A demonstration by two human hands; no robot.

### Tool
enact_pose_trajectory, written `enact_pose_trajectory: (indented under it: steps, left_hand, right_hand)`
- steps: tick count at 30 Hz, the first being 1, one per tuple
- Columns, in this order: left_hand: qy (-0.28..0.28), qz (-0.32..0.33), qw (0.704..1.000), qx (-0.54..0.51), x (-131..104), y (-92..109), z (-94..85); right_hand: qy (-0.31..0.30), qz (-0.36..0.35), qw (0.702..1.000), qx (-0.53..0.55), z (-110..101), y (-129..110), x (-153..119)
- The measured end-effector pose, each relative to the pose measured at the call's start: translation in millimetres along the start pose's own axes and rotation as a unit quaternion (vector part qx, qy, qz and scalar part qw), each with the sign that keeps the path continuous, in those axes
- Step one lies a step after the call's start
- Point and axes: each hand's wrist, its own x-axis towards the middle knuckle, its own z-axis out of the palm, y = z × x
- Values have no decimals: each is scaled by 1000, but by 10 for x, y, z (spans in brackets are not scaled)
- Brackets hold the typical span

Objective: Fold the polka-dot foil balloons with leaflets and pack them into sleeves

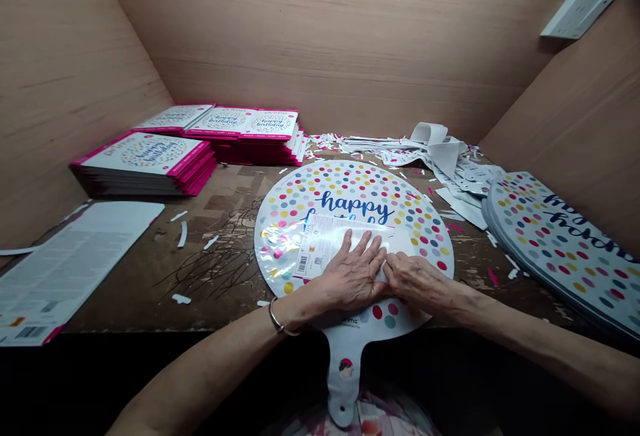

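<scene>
A flat foil balloon (280,216) with coloured dots and blue "happy birthday" lettering lies in front of me, its white tail (344,369) hanging over the table's front edge. On the balloon rests a white printed card (315,249) with a barcode; its lower part is hidden under my hands. My left hand (353,269) is open, pressed flat on the card with fingers spread. Beside it and touching it, my right hand (417,283) is closed, fingers curled at the card's lower right side. What those fingers grip is hidden.
Piles of pink-edged cards (150,156) stand at the back left. A long printed sheet (85,256) lies at the left. More balloons (565,236) are stacked at the right. White strips (445,156) and paper scraps lie along the back. Wooden panels (320,43) enclose the table; a power strip (583,9) hangs upper right.
</scene>
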Motion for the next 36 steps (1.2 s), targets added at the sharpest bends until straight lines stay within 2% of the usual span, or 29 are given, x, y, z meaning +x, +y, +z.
enact_pose_trajectory:
  steps: [3,7,10,16,21,25,30,33,36]
  left_hand:
    - [-1,-16,1000,-6,1,7,-22]
    - [-1,-28,1000,-9,10,-4,-14]
    - [8,-23,1000,-9,12,-24,25]
    - [26,-25,999,3,0,-30,58]
    - [16,-26,1000,5,0,-13,24]
    - [7,-27,1000,2,-4,-5,-10]
    - [7,-27,1000,6,-2,1,-10]
    - [5,-29,1000,3,-4,1,1]
    - [6,-29,1000,-6,-13,4,1]
  right_hand:
    - [2,-21,1000,12,38,28,6]
    - [-96,85,988,90,52,106,167]
    - [-121,124,979,108,-12,189,256]
    - [-132,68,977,153,-192,274,200]
    - [-135,51,982,119,-122,240,208]
    - [-128,44,989,65,-92,147,243]
    - [-113,-9,993,-23,-319,-18,284]
    - [-49,-59,995,-68,-453,-49,245]
    - [24,-106,994,-34,-448,-26,202]
